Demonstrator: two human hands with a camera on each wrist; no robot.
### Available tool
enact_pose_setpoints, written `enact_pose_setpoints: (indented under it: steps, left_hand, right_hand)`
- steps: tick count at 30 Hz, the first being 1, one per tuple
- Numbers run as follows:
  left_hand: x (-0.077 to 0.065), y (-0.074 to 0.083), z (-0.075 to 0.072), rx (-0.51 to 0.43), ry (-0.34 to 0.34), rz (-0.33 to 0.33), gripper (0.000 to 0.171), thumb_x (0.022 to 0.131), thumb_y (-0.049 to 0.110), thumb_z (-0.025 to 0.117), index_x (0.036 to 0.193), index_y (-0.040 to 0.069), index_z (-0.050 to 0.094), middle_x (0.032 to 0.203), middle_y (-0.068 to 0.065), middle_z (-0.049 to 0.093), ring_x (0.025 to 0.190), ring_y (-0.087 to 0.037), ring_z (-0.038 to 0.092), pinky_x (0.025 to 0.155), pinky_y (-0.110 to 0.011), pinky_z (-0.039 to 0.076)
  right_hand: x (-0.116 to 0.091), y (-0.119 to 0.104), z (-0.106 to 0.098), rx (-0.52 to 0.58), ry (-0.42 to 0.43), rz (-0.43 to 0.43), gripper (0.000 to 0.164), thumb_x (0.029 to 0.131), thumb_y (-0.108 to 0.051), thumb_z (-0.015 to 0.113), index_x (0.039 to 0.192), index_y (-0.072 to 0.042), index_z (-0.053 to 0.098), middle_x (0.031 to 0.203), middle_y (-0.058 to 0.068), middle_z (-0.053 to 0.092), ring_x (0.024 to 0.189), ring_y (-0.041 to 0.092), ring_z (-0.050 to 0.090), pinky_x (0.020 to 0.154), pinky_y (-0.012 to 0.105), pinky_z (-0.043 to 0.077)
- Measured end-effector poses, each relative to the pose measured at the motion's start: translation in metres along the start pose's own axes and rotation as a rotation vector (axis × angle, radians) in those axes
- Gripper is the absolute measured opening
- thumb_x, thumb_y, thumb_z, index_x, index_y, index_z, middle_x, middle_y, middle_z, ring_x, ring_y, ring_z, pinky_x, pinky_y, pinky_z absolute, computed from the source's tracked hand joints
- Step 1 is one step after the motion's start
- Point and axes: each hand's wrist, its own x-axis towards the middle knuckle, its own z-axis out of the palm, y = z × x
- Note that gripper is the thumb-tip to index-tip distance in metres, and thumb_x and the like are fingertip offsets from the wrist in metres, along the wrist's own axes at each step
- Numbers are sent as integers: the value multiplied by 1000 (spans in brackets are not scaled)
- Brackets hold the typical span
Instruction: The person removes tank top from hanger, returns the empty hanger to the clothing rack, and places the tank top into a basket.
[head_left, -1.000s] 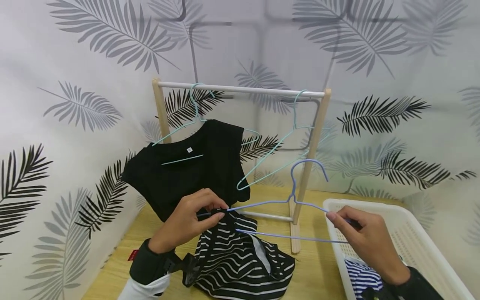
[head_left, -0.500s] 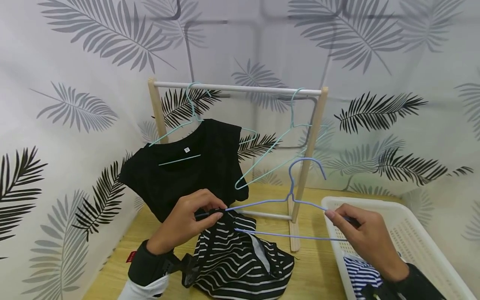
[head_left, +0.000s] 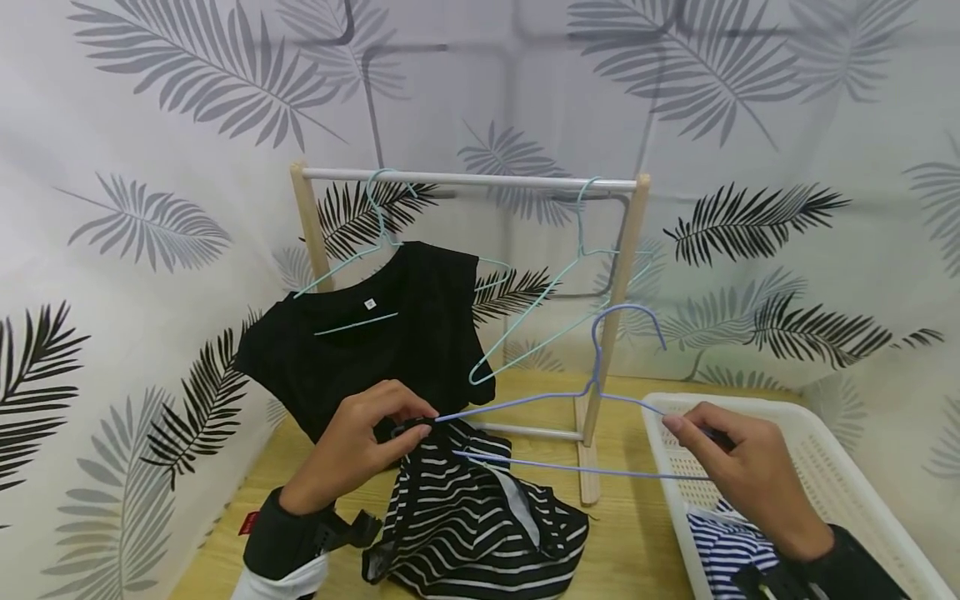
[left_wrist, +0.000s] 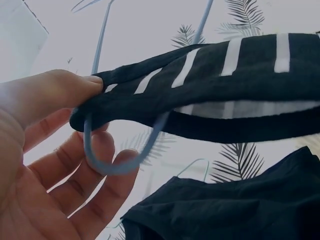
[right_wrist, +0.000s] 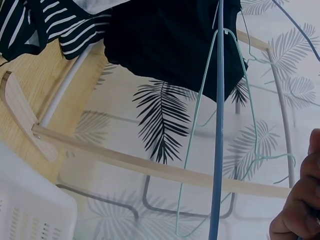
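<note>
My left hand point(head_left: 360, 450) pinches the shoulder of a black-and-white striped top point(head_left: 465, 533) between thumb and finger. In the left wrist view the rounded end of a blue hanger point(left_wrist: 117, 169) pokes out of the fabric, in front of the curled fingers. My right hand point(head_left: 757, 475) grips the other end of this hanger, whose hook point(head_left: 628, 307) points up between the hands. The body of the top lies crumpled on the table. Only the right hand's curled fingers point(right_wrist: 302, 200) show at the edge of the right wrist view, beside the blue wire.
Behind the hands stands a wooden rack point(head_left: 625, 242) with a metal rail point(head_left: 480, 177). A black top point(head_left: 420, 333) on a mint hanger hangs there, beside a bare mint hanger point(head_left: 525, 319). At right, a white basket point(head_left: 847, 467) holds a blue-striped cloth point(head_left: 727, 542).
My left hand has shifted slightly left with the pinched shoulder of the top. My right hand and the blue hanger have moved a little to the right. The view has also drifted slightly.
</note>
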Motion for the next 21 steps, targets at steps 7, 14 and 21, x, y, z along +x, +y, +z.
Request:
enact_pose_setpoints:
  steps: [7, 14, 21]
  left_hand:
    - [-5, -3, -5, 5, 4, -25, 20, 88, 12, 71, 104, 22, 69, 98, 11, 62, 85, -5, 56, 73, -23, 49]
    - [-11, -8, -11, 26, -2, -69, 21, 88, 12, 71, 106, 23, 68, 99, 12, 62, 85, -5, 56, 75, -23, 49]
    - [-21, -16, -12, 50, 13, -110, 19, 88, 10, 71, 104, 20, 69, 93, 12, 62, 79, -5, 54, 69, -26, 50]
  right_hand:
    - [0, 4, -10, -33, 23, 22, 23, 85, -7, 73, 73, -24, 63, 61, -9, 49, 52, 3, 42, 49, 19, 32]
    - [-2, 4, -20, -48, 28, 103, 18, 88, -10, 71, 75, -21, 66, 62, -8, 49, 56, 5, 43, 50, 20, 31]
    - [-3, 4, -26, -54, 43, 134, 19, 88, -11, 71, 73, -21, 65, 63, -6, 50, 58, 5, 43, 53, 20, 31]
